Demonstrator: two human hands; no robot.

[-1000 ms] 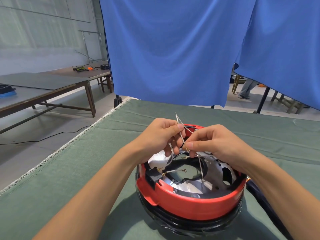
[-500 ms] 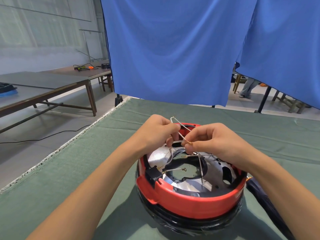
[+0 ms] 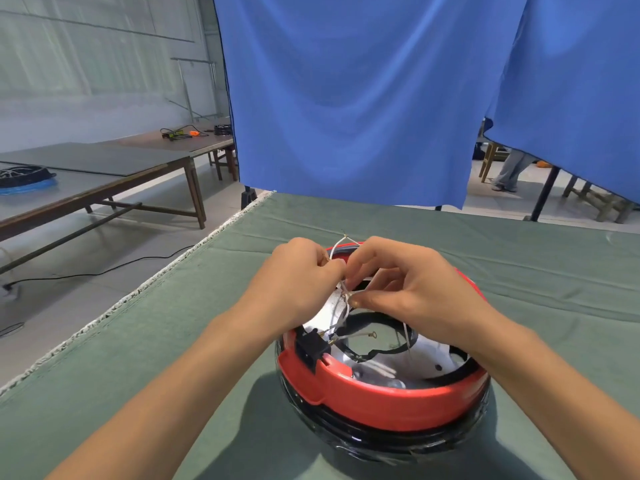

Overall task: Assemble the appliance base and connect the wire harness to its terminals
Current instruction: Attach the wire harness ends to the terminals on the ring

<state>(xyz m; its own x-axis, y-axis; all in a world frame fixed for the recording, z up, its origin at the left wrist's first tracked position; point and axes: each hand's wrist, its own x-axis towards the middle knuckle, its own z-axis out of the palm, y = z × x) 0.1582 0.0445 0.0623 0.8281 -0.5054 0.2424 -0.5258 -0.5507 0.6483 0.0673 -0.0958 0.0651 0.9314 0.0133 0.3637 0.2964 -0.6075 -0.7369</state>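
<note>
While our left hand (image 3: pixel 298 271) and right hand (image 3: pixel 408 285) both pinch the white wire harness (image 3: pixel 343 296) above the red appliance base (image 3: pixel 381 400) on the counter (image 3: pixel 207 341), its strands run down and toward us to the black terminal block (image 3: pixel 311 346), nearer our left hand.

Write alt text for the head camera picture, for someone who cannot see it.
Two bare hands, left hand and right hand, pinch thin white wires above a round red appliance base on a green cloth-covered table. One loose ring terminal hangs inside the base; blue curtains hang behind.
</note>
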